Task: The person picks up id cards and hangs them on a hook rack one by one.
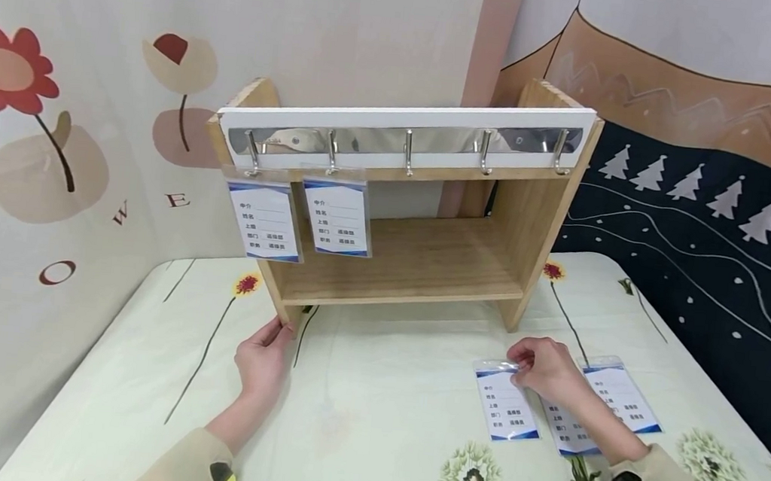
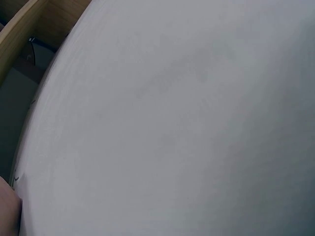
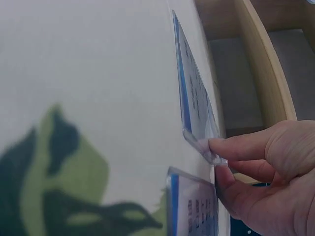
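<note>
My right hand pinches the top edge of a clear badge holder with a white and blue card. In the right wrist view, thumb and fingers grip a corner of that badge holder, tilted up at the table. Two more badge holders lie partly under the right forearm. At the shelf's front left foot, my left hand holds the wooden shelf by its lower edge. Two badge holders hang from the left hooks of a metal hook rail on the shelf's top front.
Several hooks to the right on the rail carry nothing. A flower-print cloth covers the table. Patterned curtains stand behind and at both sides. Cloth fills most of the left wrist view.
</note>
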The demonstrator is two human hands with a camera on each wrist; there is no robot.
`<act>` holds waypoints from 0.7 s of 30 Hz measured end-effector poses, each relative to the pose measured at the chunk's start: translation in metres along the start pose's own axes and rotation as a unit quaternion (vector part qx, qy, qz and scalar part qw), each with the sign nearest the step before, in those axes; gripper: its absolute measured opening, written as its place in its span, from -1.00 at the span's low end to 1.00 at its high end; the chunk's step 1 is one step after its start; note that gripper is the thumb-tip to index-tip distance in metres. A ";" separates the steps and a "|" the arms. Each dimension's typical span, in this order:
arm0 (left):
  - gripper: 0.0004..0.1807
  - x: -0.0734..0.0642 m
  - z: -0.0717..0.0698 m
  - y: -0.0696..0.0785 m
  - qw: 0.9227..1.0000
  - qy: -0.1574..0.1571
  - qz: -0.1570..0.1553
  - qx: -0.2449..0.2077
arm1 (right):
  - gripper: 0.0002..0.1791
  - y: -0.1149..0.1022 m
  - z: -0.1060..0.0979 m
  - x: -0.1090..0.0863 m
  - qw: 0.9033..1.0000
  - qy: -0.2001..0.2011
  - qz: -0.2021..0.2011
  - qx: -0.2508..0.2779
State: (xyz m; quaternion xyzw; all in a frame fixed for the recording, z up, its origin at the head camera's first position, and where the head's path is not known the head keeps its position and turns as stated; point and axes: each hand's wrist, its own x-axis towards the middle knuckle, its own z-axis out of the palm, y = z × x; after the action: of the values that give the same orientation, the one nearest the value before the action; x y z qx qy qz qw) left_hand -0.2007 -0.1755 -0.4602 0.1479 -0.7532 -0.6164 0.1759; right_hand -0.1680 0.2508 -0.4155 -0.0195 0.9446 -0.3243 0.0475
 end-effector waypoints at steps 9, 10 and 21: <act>-0.61 -0.001 -0.001 0.001 1.000 0.001 0.000 0.004 | -0.67 0.007 0.000 0.002 1.000 -0.013 -0.023 0.013; -0.61 -0.001 -0.001 0.000 1.000 0.000 -0.001 0.004 | -0.68 0.007 0.000 0.002 0.999 -0.013 -0.026 0.014; -0.60 0.000 -0.001 0.000 1.000 -0.003 0.000 0.005 | -0.71 0.014 -0.001 0.004 0.997 -0.016 -0.057 0.045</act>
State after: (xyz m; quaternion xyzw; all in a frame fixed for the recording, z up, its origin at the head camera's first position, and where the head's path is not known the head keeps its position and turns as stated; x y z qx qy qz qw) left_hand -0.2002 -0.1764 -0.4604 0.1466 -0.7569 -0.6131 0.1727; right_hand -0.1717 0.2624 -0.4233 -0.0759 0.9253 -0.3688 0.0448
